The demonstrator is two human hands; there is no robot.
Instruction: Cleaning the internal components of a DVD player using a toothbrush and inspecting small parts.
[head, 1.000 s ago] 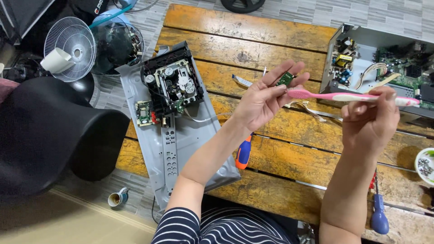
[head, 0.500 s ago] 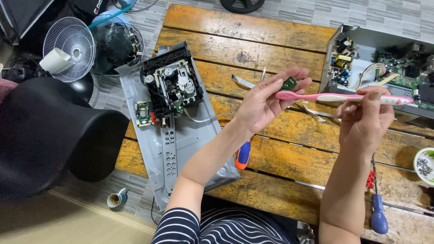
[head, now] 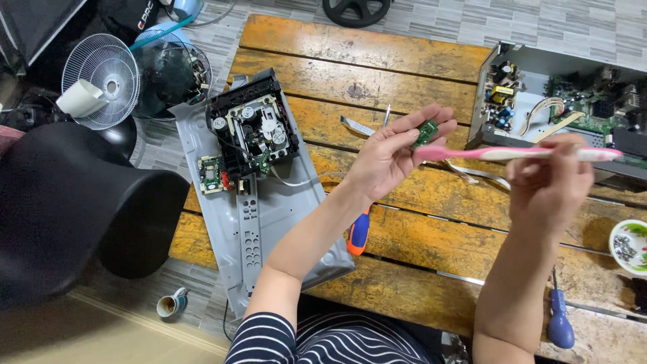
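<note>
Head view, from left to right: a white fan [head: 101, 79] lies on the floor beside a grey metal plate [head: 269, 222] carrying a black disc drive [head: 253, 131]. An orange-and-blue screwdriver [head: 359, 232] lies on the wooden surface [head: 350, 77]. Above it, the left hand [head: 391, 155] pinches a small green circuit board [head: 424, 133] between its fingertips. A pink toothbrush [head: 512, 154] has its head touching that board, and the right hand [head: 549, 182] is closed around its handle. Farther right sits an opened case of electronics [head: 559, 101].
</note>
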